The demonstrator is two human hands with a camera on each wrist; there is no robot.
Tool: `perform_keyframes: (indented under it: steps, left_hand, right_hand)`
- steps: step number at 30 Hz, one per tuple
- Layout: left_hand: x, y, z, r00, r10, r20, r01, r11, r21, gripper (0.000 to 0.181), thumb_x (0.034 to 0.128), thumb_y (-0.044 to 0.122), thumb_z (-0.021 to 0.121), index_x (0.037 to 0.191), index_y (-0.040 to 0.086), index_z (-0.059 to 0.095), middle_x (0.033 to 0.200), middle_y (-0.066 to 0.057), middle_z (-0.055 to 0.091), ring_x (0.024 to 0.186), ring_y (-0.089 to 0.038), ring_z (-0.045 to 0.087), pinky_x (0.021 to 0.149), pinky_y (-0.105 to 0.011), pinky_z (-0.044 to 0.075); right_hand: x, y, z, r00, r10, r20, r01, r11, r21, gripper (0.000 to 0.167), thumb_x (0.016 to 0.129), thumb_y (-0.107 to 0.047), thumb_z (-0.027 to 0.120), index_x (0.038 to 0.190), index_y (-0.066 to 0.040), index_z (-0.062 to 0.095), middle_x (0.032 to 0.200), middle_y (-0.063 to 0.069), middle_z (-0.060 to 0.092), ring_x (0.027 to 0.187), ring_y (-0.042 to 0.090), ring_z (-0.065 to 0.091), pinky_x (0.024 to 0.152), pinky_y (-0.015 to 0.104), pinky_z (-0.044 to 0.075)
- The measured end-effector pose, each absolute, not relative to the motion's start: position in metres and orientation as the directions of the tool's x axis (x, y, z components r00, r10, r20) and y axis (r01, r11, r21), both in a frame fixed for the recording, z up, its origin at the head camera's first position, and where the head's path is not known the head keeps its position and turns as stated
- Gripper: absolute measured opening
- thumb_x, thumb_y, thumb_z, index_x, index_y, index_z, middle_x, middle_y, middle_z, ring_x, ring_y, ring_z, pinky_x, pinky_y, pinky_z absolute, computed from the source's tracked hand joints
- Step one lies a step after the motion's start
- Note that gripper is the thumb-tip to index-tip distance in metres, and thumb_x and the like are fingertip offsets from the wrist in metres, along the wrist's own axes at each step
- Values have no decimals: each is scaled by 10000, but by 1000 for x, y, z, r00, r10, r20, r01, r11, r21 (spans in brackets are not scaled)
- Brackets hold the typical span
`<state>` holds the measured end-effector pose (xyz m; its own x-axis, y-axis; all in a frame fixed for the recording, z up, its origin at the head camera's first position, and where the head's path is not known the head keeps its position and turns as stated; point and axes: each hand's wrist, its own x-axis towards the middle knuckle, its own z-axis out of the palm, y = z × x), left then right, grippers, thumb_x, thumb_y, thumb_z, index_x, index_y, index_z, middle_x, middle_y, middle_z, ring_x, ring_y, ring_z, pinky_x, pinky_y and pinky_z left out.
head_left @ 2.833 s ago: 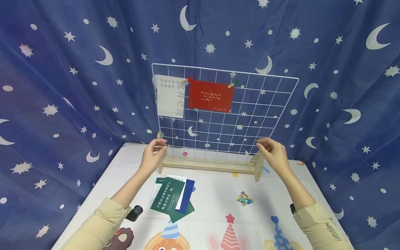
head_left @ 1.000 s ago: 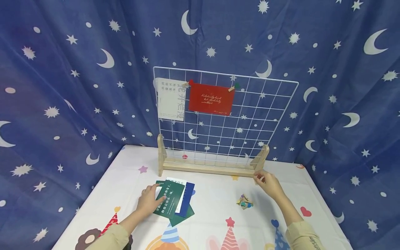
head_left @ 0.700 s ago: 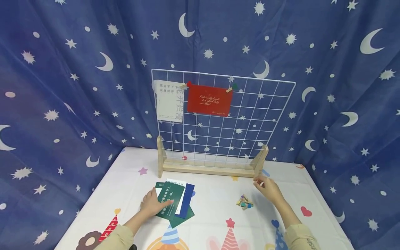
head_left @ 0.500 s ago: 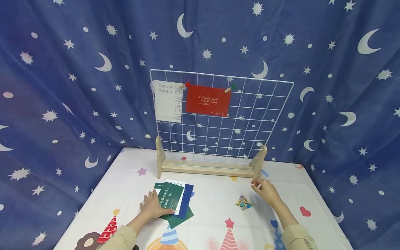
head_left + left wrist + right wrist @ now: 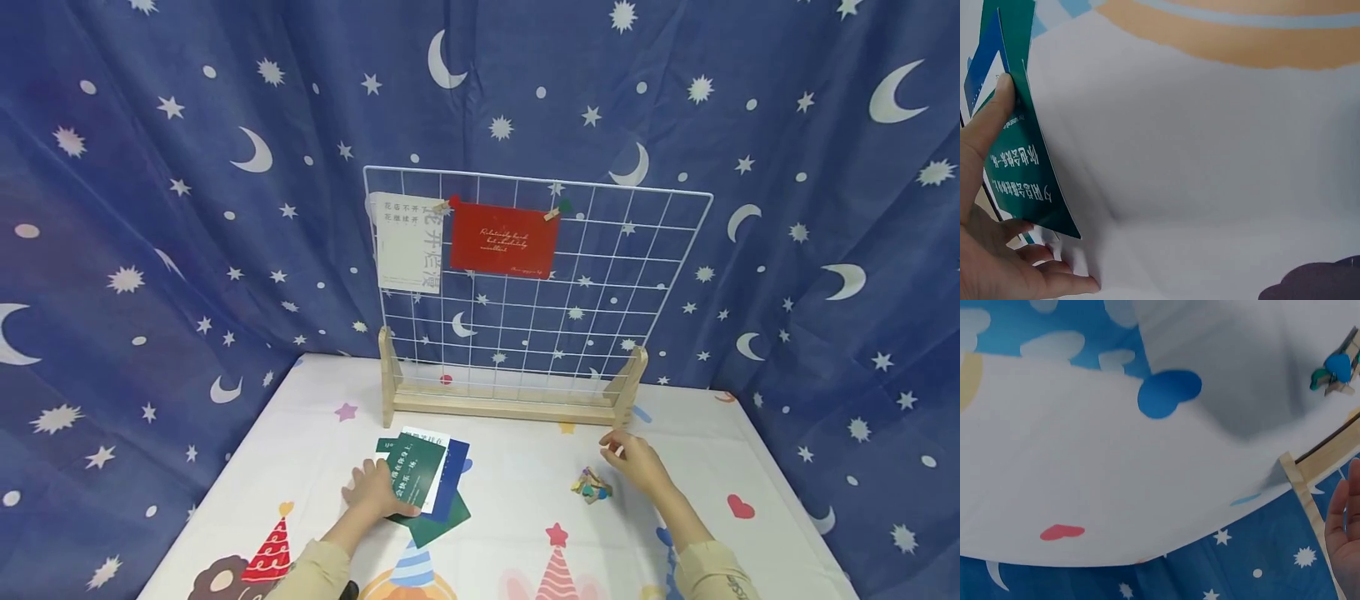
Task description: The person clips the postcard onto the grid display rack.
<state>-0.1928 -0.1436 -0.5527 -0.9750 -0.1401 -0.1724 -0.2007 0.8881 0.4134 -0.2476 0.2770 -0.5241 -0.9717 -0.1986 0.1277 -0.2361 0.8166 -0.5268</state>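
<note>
My left hand [image 5: 371,493] grips the top green card [image 5: 418,467] of a small pile, thumb across its face and fingers at its far side; in the left wrist view this green card [image 5: 1019,169] stands tilted with one edge raised. Beneath lie a white card [image 5: 431,502], a blue card [image 5: 452,479] and more green. My right hand [image 5: 637,462] hovers in front of the rack's right foot, fingers loosely bent, with nothing visible in it. A small heap of clothespins [image 5: 592,485] lies to its left. In the right wrist view only part of my right hand [image 5: 1344,544] shows.
A white wire grid [image 5: 577,290] stands upright in a wooden base [image 5: 502,406]. A white card [image 5: 408,250] and a red card [image 5: 504,242] hang on it, with clothespins at their top corners. Behind is a blue curtain [image 5: 300,108]; a patterned white cloth [image 5: 502,467] covers the table.
My hands have left the sides of the grid and come down. The left went to the card pile and took hold at the top green card; the right moved lower, towards the clothespins.
</note>
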Motion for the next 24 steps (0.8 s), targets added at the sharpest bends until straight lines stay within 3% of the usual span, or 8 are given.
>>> perform_keyframes:
  steps: [9, 16, 24]
  left_hand:
    - [-203, -144, -557, -963, -197, -184, -259, 869, 422, 1198, 349, 411, 938, 1291, -68, 372, 1167, -301, 427, 1111, -508, 403, 899, -760, 322]
    - [-194, -148, -554, -978, -129, -165, -191, 875, 444, 1102, 430, 362, 928, 1290, -61, 384, 1123, -284, 441, 1072, -470, 400, 885, -730, 342]
    - [-193, -147, -552, -986, -81, -147, -144, 860, 490, 1044, 427, 281, 935, 1294, 18, 416, 1099, -285, 443, 1040, -462, 393, 862, -743, 337]
  right_hand:
    - [-251, 271, -525, -976, -201, 84, -215, 834, -507, 102, 861, -86, 647, 947, -34, 660, 783, 13, 629, 665, 113, 506, 596, 246, 434]
    - [-249, 273, -528, -979, -191, 76, -203, 838, -507, 95, 854, -74, 648, 939, -34, 659, 771, 4, 622, 653, 103, 490, 587, 227, 422]
    - [-250, 279, -524, -984, -171, 58, -176, 844, -506, 101, 856, -81, 643, 948, -42, 661, 776, 1, 632, 653, 104, 491, 578, 221, 419]
